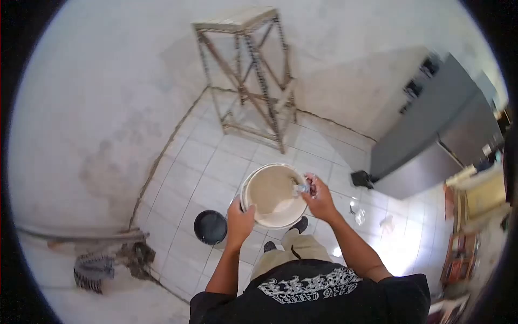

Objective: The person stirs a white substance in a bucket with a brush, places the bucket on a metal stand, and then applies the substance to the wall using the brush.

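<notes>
I hold a white bucket [268, 178] tilted toward me, its inside coated with pale beige residue. My left hand [239, 215] grips its near left rim. My right hand [318, 197] reaches over the right rim and is closed on a small shiny tool or scraper [302, 188] that touches the inner wall; I cannot tell exactly what the tool is. My legs and dark shoes show below the bucket.
A small black bucket [210, 227] stands on the tiled floor at my left. A rough wooden stool frame [252, 75] stands by the far wall. A grey metal cabinet [431, 129] is at right. A broom and long sticks [102, 254] lie at lower left.
</notes>
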`<state>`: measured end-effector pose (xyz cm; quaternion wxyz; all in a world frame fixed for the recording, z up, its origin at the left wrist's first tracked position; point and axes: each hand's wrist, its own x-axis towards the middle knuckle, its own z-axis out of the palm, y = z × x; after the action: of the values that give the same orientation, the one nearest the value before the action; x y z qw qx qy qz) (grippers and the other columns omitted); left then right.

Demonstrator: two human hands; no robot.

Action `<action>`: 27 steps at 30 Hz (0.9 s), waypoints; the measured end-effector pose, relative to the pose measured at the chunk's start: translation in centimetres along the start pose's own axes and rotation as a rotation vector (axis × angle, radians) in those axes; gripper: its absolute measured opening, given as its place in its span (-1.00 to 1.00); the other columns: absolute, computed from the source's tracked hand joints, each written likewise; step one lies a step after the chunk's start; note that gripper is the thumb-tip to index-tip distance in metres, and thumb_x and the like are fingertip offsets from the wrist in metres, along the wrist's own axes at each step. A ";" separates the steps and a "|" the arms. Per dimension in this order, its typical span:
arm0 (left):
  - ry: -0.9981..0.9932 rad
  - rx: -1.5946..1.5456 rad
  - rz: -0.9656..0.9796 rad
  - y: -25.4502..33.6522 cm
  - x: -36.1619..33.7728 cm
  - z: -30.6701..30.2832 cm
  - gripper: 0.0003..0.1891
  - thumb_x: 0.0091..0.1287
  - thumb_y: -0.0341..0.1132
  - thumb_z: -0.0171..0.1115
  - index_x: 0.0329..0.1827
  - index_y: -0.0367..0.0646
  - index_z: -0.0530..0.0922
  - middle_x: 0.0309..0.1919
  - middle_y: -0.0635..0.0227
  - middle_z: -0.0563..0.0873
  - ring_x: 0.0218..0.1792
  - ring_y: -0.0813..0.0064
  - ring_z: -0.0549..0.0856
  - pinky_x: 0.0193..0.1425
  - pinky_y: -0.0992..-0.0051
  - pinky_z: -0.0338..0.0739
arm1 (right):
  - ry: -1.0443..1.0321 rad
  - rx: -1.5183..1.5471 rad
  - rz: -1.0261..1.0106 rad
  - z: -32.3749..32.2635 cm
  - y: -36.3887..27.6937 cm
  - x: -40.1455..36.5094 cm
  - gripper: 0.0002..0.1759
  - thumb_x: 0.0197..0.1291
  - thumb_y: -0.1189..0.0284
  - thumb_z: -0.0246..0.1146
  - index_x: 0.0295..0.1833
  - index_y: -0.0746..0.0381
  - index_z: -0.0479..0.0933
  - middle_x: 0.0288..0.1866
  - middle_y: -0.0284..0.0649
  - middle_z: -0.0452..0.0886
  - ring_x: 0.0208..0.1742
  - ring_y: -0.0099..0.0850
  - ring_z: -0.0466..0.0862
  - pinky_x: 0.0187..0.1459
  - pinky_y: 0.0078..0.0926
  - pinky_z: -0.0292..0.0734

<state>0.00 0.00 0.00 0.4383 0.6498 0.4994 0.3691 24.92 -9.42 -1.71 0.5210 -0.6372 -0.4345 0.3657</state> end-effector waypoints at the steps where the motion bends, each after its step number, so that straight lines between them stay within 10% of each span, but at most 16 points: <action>1: -0.100 -0.025 0.013 0.1 1.1 1.2 -0.69 0.17 -0.41 0.29 -0.02 -0.33 0.61 -0.20 0.00 0.76 -0.17 0.16 0.75 0.01 0.27 0.59 | 0.086 0.002 -0.022 -0.9 0.3 0.2 -0.37 0.23 0.47 0.31 0.40 0.38 0.35 0.14 -0.07 0.62 0.07 -0.31 0.65 0.19 -0.40 0.53; 7: -0.308 -0.242 -0.028 9.0 0.3 13.7 -0.75 0.18 -0.48 0.25 -0.08 -0.37 0.59 -0.38 0.17 0.71 -0.45 0.39 0.70 -0.36 0.39 0.58 | 0.433 -0.100 -0.122 -14.1 -2.5 -3.1 -0.51 0.21 0.51 0.29 0.25 0.44 0.48 -0.06 -0.05 0.63 -0.12 -0.34 0.63 -0.01 -0.40 0.56; 11: -0.303 -0.274 -0.118 10.0 -1.8 13.6 -0.61 0.17 -0.53 0.24 0.10 -0.33 0.50 -0.38 0.19 0.68 -0.62 0.58 0.60 -0.69 0.56 0.36 | 0.251 -0.131 -0.067 -15.9 -4.2 -7.2 -0.53 0.18 0.50 0.30 0.21 0.44 0.53 -0.12 -0.03 0.64 -0.21 -0.30 0.64 -0.09 -0.34 0.56; 17: -0.624 -0.126 -0.065 12.3 -6.2 19.2 -0.53 0.18 -0.55 0.23 0.21 -0.43 0.50 -0.17 0.13 0.75 -0.05 0.29 0.75 0.04 0.39 0.64 | 0.284 -0.533 -0.132 -23.9 -7.1 -10.3 -0.54 0.14 0.55 0.35 0.19 0.40 0.55 -0.23 -0.07 0.56 -0.29 -0.24 0.57 -0.13 -0.37 0.53; 27: -0.942 -0.250 -0.309 13.6 -8.3 24.1 -0.62 0.45 -0.43 0.01 0.29 -0.39 0.42 0.02 0.07 0.70 -0.04 0.30 0.77 0.04 0.26 0.72 | 0.326 -0.486 -0.310 -29.1 -8.1 -14.3 -0.53 0.24 0.54 0.30 0.29 0.30 0.51 -0.08 -0.09 0.51 -0.09 -0.13 0.60 -0.04 -0.22 0.52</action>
<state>24.63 -14.45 4.13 0.7397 0.6069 0.2899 0.0238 45.15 -32.22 11.94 0.4658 -0.7193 -0.5118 0.0611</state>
